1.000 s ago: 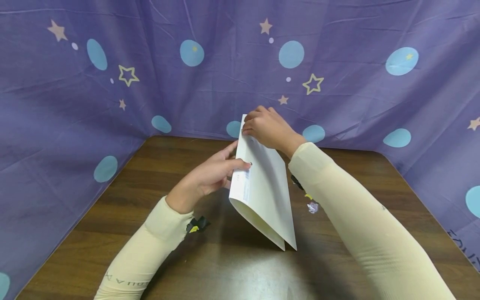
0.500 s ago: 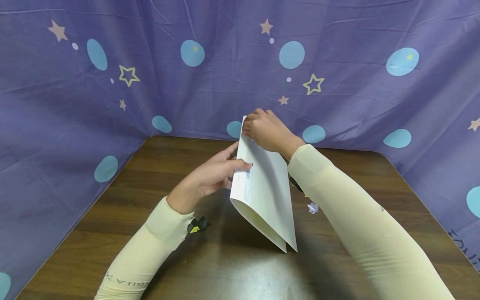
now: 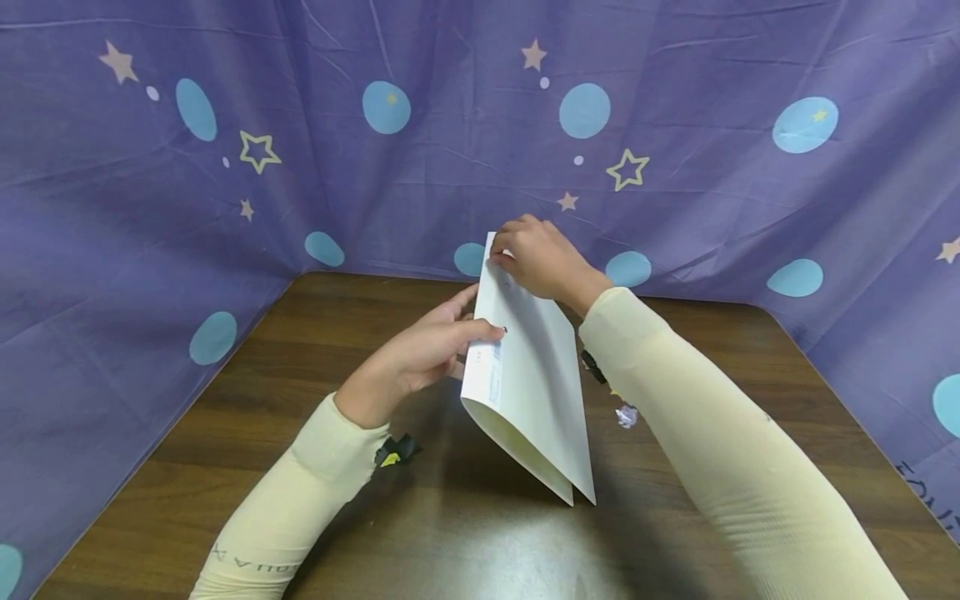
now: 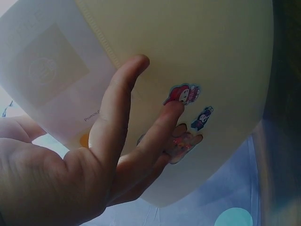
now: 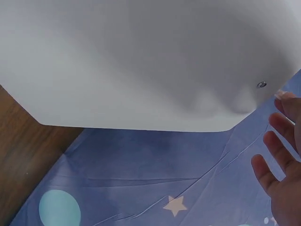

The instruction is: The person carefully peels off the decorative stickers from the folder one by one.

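A cream-white file folder [image 3: 536, 375] stands tented above the table, spine up and covers hanging down. My left hand [image 3: 420, 346] grips its spine, thumb on the right cover beside a small metal rivet. In the left wrist view its fingers [image 4: 123, 101] lie along the other cover, which bears several cartoon stickers [image 4: 186, 94] and a pale printed panel [image 4: 51, 66]. At the spine's far end is my right hand [image 3: 540, 254], fingers bent. The right wrist view shows a small whitish piece [image 5: 281, 94] at its fingertips, by the spine edge; its thumb is hidden there.
A crumpled shiny scrap [image 3: 626, 416] lies on the brown wooden table [image 3: 337, 333], right of the folder and close to the right sleeve. A purple curtain [image 3: 465, 125] with stars and blue ovals hangs behind and on both sides.
My right fingers shift slightly at the far end of the spine, the wrist dipping and rising a little. The folder and my left hand stay almost still.
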A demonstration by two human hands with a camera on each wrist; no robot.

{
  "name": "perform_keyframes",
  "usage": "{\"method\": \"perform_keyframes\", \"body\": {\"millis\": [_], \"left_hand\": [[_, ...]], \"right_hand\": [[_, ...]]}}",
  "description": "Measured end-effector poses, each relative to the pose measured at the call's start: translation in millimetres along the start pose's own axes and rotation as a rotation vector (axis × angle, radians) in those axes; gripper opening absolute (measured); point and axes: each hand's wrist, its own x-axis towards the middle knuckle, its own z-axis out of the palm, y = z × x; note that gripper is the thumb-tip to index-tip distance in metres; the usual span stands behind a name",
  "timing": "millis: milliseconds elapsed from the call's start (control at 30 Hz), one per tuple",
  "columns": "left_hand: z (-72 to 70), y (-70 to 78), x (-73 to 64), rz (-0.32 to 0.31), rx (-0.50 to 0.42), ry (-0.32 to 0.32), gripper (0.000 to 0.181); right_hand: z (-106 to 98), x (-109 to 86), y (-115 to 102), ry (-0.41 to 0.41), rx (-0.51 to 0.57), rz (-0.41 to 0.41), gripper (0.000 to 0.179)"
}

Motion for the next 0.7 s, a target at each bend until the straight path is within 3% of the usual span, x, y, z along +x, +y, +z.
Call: {"method": "perform_keyframes", "body": {"millis": [300, 700], "left_hand": [[-0.8, -0.5, -0.5, 0.005, -0.004, -0.002, 0.085], [-1.7, 0.2, -2.9, 0.021, 0.002, -0.021, 0.085]], "right_hand": [[-1, -9.2, 14, 0.111, 0.160, 0.006, 0.015], [12, -45.4, 53, 0.142, 0.125, 0.050, 0.017]]}}
